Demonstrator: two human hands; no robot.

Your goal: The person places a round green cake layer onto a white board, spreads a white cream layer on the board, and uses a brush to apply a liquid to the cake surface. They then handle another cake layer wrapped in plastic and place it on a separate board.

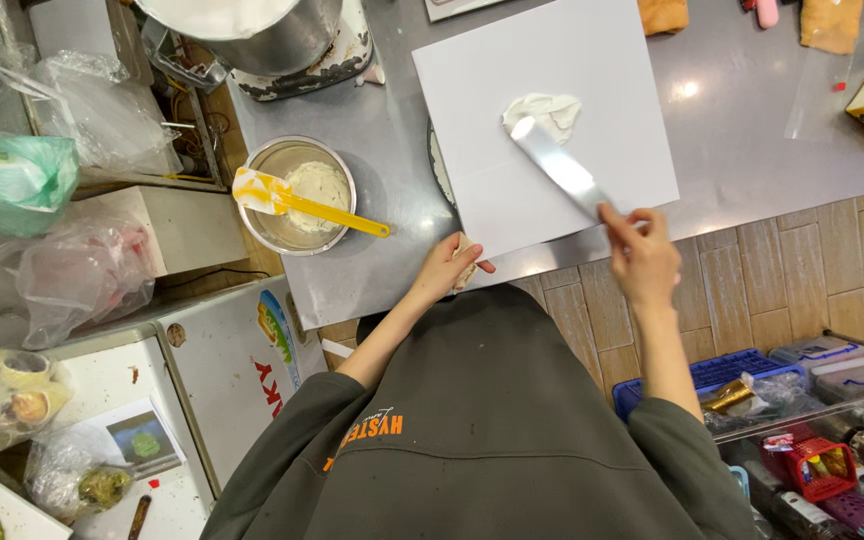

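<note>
A white square board [552, 110] lies on a turntable on the steel counter. A dab of white cream [544, 112] sits near its middle. My right hand [644, 255] grips the handle of a long metal spatula [557, 165], whose blade tip rests at the edge of the cream. At the board's near left corner, my left hand [449, 268] has its fingers curled on the corner and on something pale beneath it.
A steel bowl [302, 195] of cream with a yellow silicone spatula [297, 202] stands left of the board. A large mixer pot [252, 35] is behind it. Plastic bags crowd the left. Crates of bottles [832, 440] sit at the lower right.
</note>
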